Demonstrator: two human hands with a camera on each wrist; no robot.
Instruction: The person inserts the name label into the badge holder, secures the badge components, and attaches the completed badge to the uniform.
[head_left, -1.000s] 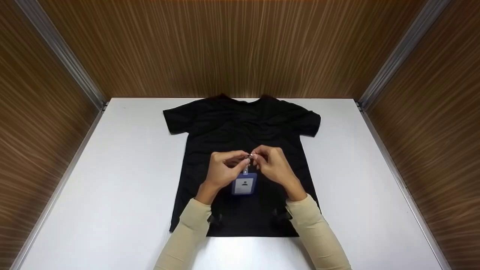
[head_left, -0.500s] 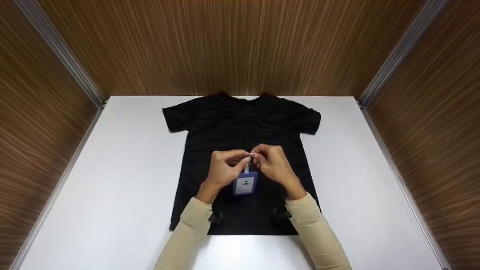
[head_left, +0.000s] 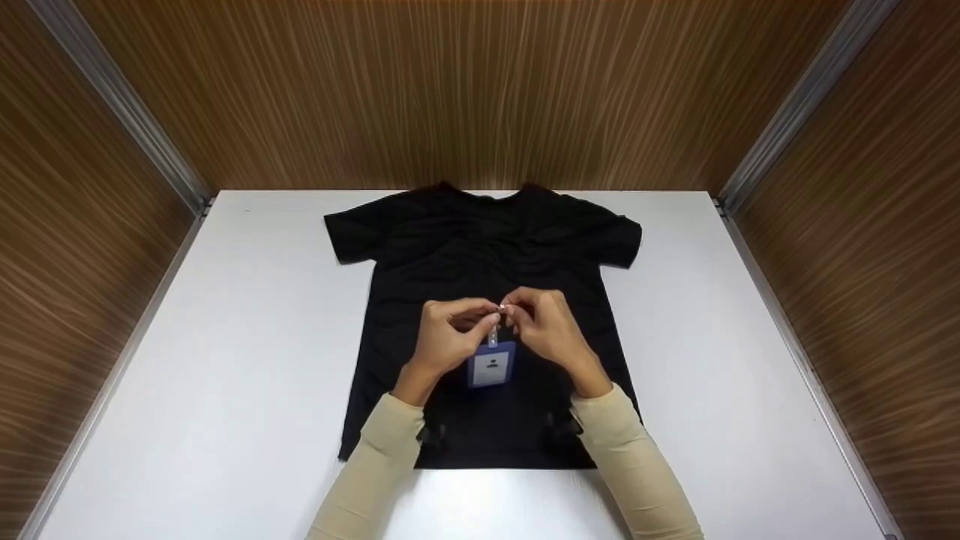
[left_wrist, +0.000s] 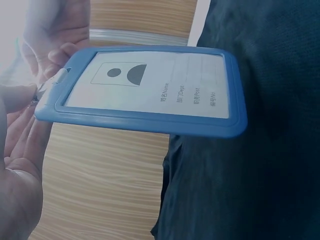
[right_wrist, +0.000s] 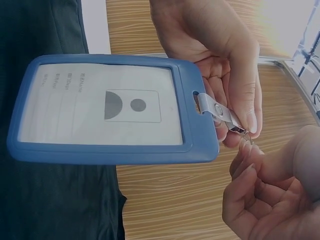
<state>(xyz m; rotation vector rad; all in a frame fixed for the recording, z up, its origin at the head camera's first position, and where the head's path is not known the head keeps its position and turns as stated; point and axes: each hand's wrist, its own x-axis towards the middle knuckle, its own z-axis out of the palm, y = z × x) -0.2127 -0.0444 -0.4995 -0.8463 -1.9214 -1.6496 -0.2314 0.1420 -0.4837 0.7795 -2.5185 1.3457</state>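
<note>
A blue badge holder (head_left: 491, 365) with a white card hangs above a black T-shirt (head_left: 480, 431). Its clear strap (right_wrist: 207, 103) runs to a small metal clip (right_wrist: 235, 123). My left hand (head_left: 448, 334) pinches that clip between thumb and forefinger. Thumb and fingertips of my right hand (head_left: 547, 326) pinch a thin metal pin (right_wrist: 251, 141) at the clip's end, right against the left fingertips. In the left wrist view the badge holder (left_wrist: 150, 90) spans the middle, the clip mostly hidden by fingers.
The T-shirt lies spread flat, sleeves out, on a white table (head_left: 247, 337). Wood-grain panels (head_left: 465, 90) stand behind and at both sides, with metal rails (head_left: 120, 105) at the corners. Tan sleeves (head_left: 375, 465) cover both forearms.
The badge holder has swung slightly to the right and tilted a little. Both hands keep their pinch in nearly the same place, while the head view has shifted slightly.
</note>
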